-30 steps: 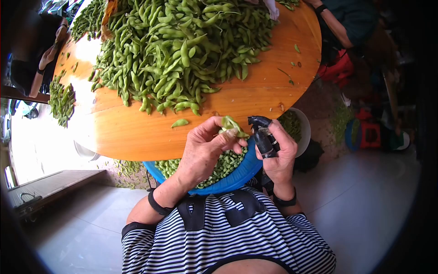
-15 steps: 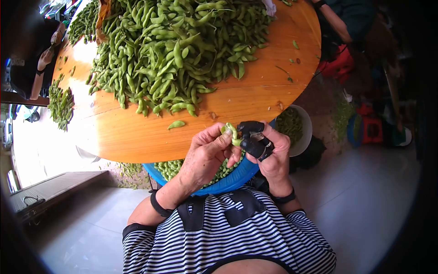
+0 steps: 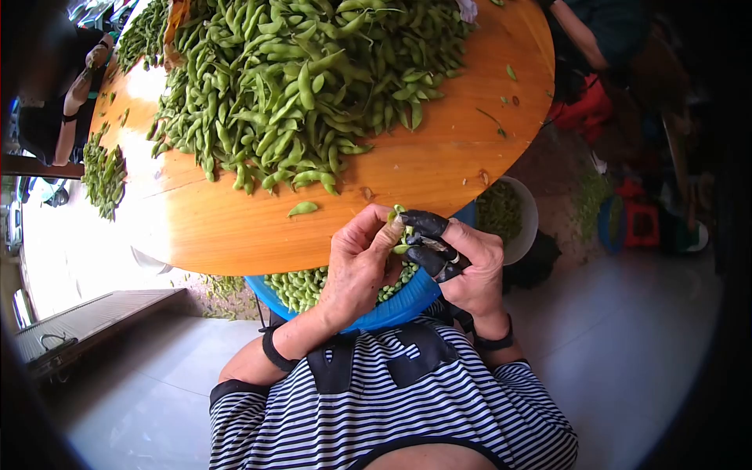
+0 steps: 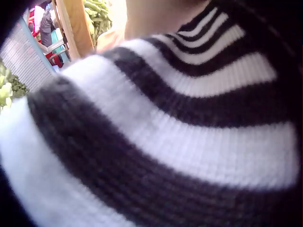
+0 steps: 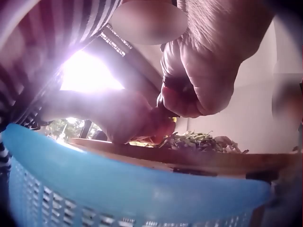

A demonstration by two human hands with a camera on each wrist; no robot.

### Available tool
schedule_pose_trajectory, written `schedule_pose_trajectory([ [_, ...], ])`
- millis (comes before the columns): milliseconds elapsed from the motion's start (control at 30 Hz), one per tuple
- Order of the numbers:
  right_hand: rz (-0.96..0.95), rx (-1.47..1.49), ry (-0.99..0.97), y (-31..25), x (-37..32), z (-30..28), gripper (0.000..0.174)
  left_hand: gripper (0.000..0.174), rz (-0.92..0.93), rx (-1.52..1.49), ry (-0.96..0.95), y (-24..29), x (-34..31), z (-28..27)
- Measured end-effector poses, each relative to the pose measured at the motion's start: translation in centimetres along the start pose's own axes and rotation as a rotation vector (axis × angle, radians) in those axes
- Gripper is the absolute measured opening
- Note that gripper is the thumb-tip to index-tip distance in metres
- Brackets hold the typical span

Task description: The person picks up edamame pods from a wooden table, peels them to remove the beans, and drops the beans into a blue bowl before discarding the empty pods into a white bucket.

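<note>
A green soybean pod is pinched between the thumb and fingers of my left hand. My right hand, with black coverings on several fingers, grips the pod from the other side and hides much of it. Both hands meet above a blue basket holding shelled green beans. From below, the right wrist view shows the right hand curled over the left hand, above the basket's rim. Striped shirt cloth fills most of the left wrist view.
A large heap of soybean pods covers much of the round wooden table. One loose pod lies near its front edge. A pale bucket with green scraps stands at the right. Other people's arms reach in at both sides.
The right hand has moved left, from apart to meeting the left hand at the pod. Its black-covered fingers now overlap the pod. The left hand keeps its pinch.
</note>
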State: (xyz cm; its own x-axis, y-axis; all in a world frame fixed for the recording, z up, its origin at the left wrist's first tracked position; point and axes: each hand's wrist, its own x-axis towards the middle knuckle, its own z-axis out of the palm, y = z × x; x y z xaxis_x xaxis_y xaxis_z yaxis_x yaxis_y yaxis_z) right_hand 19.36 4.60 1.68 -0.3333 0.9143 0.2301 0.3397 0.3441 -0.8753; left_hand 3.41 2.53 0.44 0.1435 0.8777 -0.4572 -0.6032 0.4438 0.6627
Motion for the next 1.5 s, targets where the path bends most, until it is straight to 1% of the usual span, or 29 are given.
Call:
schedule_pose_trajectory([
  [67,0.004,-0.037,0.001,-0.1,-0.1,0.2,0.045,0.012,0.003,0.014,0.005,0.0,-0.1,0.2],
  [133,-0.055,-0.144,0.051,-0.1,0.0,0.8,0.044,0.013,0.012,0.027,0.014,-0.1,-0.1,0.2],
  [233,-0.119,-0.191,0.073,-0.2,0.1,1.4,0.041,0.012,0.096,0.011,0.021,-1.3,0.1,0.1],
  [300,-0.155,-0.240,0.093,-0.1,0.1,2.2,0.037,0.012,0.093,-0.149,0.103,-1.9,0.2,0.4],
  [333,-0.171,-0.299,0.107,-0.2,0.0,2.4,0.036,0.012,0.093,-0.149,0.102,-1.9,0.3,0.2],
  [367,-0.189,-0.358,0.121,-0.2,0.1,2.7,0.036,0.013,0.106,-0.160,0.037,-1.7,0.4,-0.1],
  [400,-0.215,-0.308,0.217,0.0,0.4,3.2,0.035,0.016,0.118,-0.172,-0.026,-1.6,0.4,-0.3],
  [500,0.044,0.006,0.198,0.4,0.8,2.1,0.039,0.020,0.083,-0.176,-0.086,-0.5,0.1,0.0],
  [533,0.393,0.352,0.109,-0.5,0.6,0.8,0.042,0.017,0.067,-0.166,-0.184,-0.5,0.2,-0.8],
  [567,0.452,0.485,0.137,-0.2,0.3,-0.4,0.040,0.017,0.070,-0.166,-0.186,0.0,-0.1,-1.3],
  [633,0.367,0.513,0.140,1.1,-0.7,-4.0,0.043,0.011,-0.075,0.382,-0.374,1.1,-0.6,-2.0],
  [667,0.265,0.388,0.096,1.6,-1.4,-6.6,0.043,0.008,0.180,0.603,-0.558,1.3,-0.5,-2.4],
  [700,0.228,0.168,-0.005,2.0,-1.8,-9.7,0.038,0.008,0.182,0.603,-0.559,2.1,-0.5,-2.4],
  [733,0.339,0.075,-0.018,3.4,-3.2,-12.1,0.028,0.008,0.349,0.871,-0.648,3.6,-0.5,-1.9],
  [767,0.385,-0.186,0.009,2.8,-3.0,-12.8,0.022,0.010,0.519,1.138,-0.729,4.9,-0.4,-1.2],
  [800,0.457,-0.377,0.037,3.1,-3.3,-13.6,0.023,0.010,0.510,1.151,-0.689,5.9,0.1,-0.5],
  [833,0.526,-0.567,0.067,3.4,-3.5,-14.2,0.025,0.006,0.596,1.241,-0.655,6.9,1.0,0.2],
  [900,0.564,-0.577,0.099,3.7,-3.6,-14.3,0.026,0.010,0.797,1.588,-0.475,8.2,3.4,1.8],
  [967,0.603,-0.588,0.127,4.6,-3.6,-14.1,0.027,0.016,1.066,1.839,-0.306,8.6,7.1,3.1],
  [1000,0.526,-0.513,0.162,5.4,-3.7,-13.5,0.028,0.016,1.069,1.844,-0.304,8.7,8.8,3.7],
  [1033,0.450,-0.438,0.198,5.7,-3.6,-12.9,0.029,0.019,1.161,1.958,-0.241,8.7,10.3,4.3],
  [1067,0.436,-0.446,0.166,5.4,-3.2,-12.6,0.033,0.021,1.253,2.069,-0.174,8.6,11.5,4.7],
  [1100,0.435,-0.443,0.170,5.4,-3.1,-12.4,0.033,0.021,1.256,2.073,-0.177,8.5,12.4,5.0],
  [1167,0.376,-0.416,0.179,5.8,-3.1,-12.1,0.036,0.023,1.127,2.270,-0.224,8.4,14.0,5.2],
  [1233,0.391,-0.403,0.167,5.6,-3.1,-12.3,0.038,0.024,1.144,2.263,-0.220,8.2,14.9,5.2],
  [1333,0.382,-0.388,0.158,5.3,-3.1,-12.4,0.039,0.023,1.069,2.254,-0.235,8.0,15.2,5.2],
  [1400,0.373,-0.307,0.163,4.7,-2.8,-12.0,0.038,0.021,1.249,1.901,-0.115,8.1,15.4,4.5],
  [1433,0.372,-0.307,0.166,4.6,-2.6,-11.6,0.038,0.021,1.251,1.902,-0.117,8.9,14.7,4.4],
  [1500,0.336,-0.061,0.209,4.3,-2.1,-10.1,0.035,0.014,1.042,1.366,-0.199,10.9,13.3,3.7],
])
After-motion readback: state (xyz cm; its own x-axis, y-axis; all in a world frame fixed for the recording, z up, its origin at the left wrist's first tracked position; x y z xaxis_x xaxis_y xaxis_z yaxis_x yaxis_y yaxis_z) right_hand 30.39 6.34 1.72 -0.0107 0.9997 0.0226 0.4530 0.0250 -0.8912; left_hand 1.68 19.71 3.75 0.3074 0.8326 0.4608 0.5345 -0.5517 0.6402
